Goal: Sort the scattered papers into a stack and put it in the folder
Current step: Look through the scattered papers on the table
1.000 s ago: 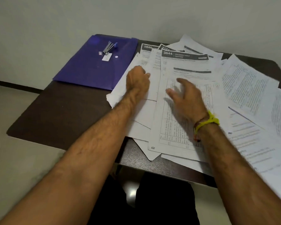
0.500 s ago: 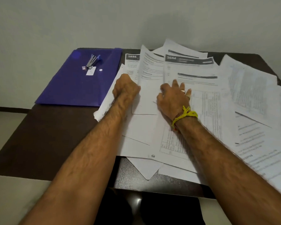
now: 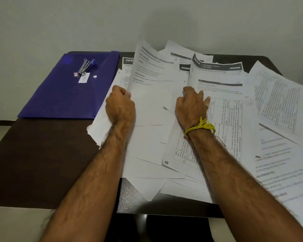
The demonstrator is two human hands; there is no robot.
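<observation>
Scattered papers (image 3: 222, 109) spread over centre and right of the dark counter (image 3: 33, 163). Left hand (image 3: 120, 106), fingers curled round the left edge of a lifted sheet (image 3: 152, 88), at frame centre. Right hand (image 3: 191, 107), fingers curled, gripping the edge of a numbered sheet. Blue folder (image 3: 59, 95) flat at upper left, stapler (image 3: 86, 67) on top.

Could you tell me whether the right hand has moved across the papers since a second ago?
Yes. The right hand has shifted left and away from the person, off the table grid on the sheet headed 3644 to that sheet's left edge, which it grips.
</observation>
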